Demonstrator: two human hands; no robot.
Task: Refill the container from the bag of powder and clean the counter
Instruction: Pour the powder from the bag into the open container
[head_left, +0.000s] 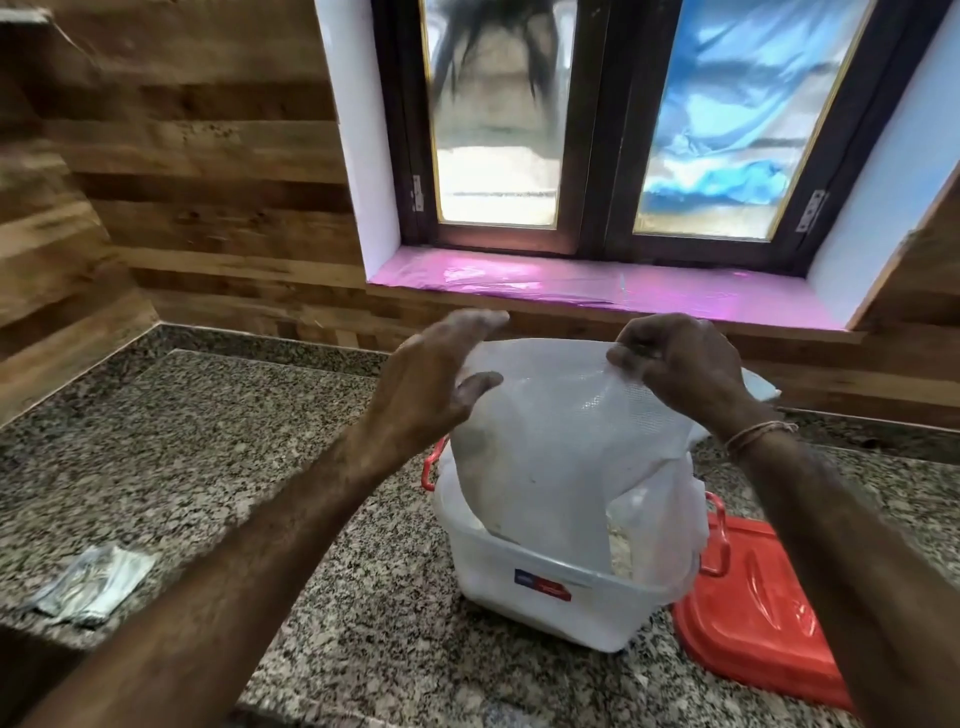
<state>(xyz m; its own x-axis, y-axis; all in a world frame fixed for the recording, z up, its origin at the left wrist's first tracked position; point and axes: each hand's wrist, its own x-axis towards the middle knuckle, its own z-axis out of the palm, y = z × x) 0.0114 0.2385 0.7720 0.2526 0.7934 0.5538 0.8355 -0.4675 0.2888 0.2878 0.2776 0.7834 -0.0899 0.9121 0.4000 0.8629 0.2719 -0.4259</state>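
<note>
Right hand (675, 364) pinches the bag (550, 441) by its top edge; left hand (431, 384) spreads wide at the other corner. Bag hangs mouth-down in the container (545, 608), near the counter's (234, 441) front edge. Thin, limp and slick, I judge: grip the corners.

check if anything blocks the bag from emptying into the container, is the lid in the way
Nothing visible does. The red lid lies off on the counter, right of the container, whose top is open. The bag hangs straight into it, its upper edge pinched by the right hand, the left hand alongside.
</note>
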